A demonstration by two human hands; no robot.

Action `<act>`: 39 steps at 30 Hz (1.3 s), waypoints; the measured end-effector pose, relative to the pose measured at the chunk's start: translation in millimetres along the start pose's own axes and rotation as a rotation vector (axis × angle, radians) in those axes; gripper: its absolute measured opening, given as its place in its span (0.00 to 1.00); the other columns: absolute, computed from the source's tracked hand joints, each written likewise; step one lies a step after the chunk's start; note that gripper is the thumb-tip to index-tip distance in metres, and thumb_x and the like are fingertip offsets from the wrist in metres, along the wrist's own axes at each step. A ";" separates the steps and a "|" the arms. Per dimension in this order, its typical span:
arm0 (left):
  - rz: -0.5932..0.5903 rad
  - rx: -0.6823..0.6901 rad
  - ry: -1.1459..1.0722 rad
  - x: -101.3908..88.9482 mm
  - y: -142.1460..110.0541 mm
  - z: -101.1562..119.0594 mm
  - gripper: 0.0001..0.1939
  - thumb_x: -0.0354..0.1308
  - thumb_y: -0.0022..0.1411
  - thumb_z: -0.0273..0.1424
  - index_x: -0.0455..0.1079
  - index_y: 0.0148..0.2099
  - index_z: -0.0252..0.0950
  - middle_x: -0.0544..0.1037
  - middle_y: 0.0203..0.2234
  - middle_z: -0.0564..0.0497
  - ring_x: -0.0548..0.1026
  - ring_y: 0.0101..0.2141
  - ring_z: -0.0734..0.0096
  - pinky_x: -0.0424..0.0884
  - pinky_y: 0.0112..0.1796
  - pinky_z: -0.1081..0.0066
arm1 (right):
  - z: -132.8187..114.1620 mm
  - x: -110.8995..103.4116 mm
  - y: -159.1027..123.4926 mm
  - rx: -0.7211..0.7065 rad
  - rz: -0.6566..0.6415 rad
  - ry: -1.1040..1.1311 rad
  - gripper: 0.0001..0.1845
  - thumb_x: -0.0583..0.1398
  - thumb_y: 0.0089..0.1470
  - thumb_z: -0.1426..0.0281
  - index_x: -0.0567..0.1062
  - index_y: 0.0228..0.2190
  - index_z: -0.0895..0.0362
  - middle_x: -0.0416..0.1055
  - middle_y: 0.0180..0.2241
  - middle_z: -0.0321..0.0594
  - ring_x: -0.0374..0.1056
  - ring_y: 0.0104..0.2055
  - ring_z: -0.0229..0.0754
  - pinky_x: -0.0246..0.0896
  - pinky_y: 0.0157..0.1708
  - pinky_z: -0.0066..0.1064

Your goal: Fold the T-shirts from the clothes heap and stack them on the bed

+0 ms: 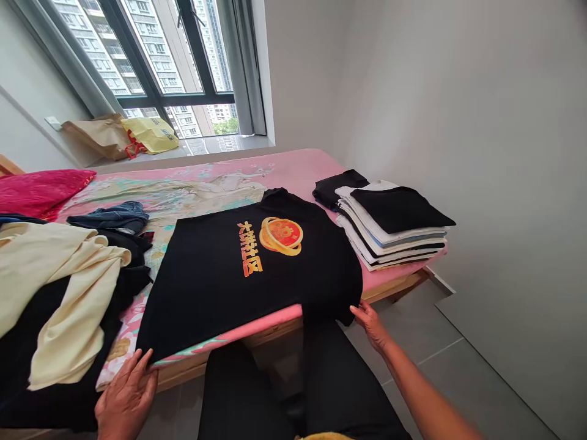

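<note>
A black T-shirt point(206, 263) lies spread flat on the bed, its collar toward the far side and its hem to the left. Orange and yellow characters and a ringed round emblem are printed on it. My left hand point(126, 394) is at the near hem corner, fingers stretched out and touching the cloth, thumb apart. At the near sleeve, which hangs over the bed edge, my right hand point(370, 324) pinches the sleeve edge between thumb and fingers.
A stack of folded clothes point(394, 235) stands at the right bed edge, beside a folded dark garment point(337, 186). Loose clothes, including a cream garment point(77, 293) and jeans point(110, 215), lie left. Bags point(153, 133) rest on the windowsill. A wall borders the right.
</note>
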State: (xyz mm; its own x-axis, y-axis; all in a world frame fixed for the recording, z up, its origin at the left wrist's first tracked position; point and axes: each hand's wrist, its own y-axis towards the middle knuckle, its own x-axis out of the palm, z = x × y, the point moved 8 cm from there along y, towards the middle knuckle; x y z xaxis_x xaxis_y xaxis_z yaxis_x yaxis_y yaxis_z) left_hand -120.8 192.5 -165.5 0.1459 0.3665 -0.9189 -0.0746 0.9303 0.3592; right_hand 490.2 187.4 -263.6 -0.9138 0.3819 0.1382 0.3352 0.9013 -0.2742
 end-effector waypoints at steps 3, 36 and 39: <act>0.057 0.007 -0.014 -2.2 -3.5 4.4 0.29 0.43 0.59 0.40 0.53 0.63 0.45 0.59 0.60 0.47 0.57 0.60 0.57 0.57 0.56 0.56 | 5.9 19.5 -19.1 0.208 -0.122 0.098 0.27 0.66 0.39 0.60 0.73 0.42 0.60 0.75 0.39 0.46 0.70 0.44 0.51 0.61 0.49 0.46; 0.042 0.064 -0.097 11.4 -3.3 -4.3 0.29 0.44 0.56 0.36 0.56 0.60 0.37 0.58 0.59 0.44 0.55 0.60 0.57 0.50 0.61 0.56 | 16.3 46.9 -85.2 0.083 0.348 0.663 0.18 0.61 0.44 0.66 0.71 0.41 0.50 0.75 0.35 0.31 0.71 0.36 0.39 0.71 0.34 0.32; 0.046 0.082 -0.110 14.3 -3.6 -8.7 0.27 0.44 0.57 0.36 0.58 0.59 0.37 0.58 0.60 0.44 0.55 0.60 0.57 0.50 0.61 0.57 | 5.4 59.0 -84.7 0.107 0.275 0.701 0.17 0.58 0.49 0.60 0.70 0.42 0.50 0.75 0.38 0.32 0.71 0.39 0.40 0.70 0.38 0.35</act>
State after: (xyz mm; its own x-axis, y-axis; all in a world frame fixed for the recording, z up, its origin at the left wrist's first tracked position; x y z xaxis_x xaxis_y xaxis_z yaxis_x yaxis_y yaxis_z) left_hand -127.0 194.2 -181.5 0.2517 0.4042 -0.8794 -0.0036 0.9090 0.4168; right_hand 406.6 132.5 -237.3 -0.4294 0.6624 0.6139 0.4731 0.7440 -0.4719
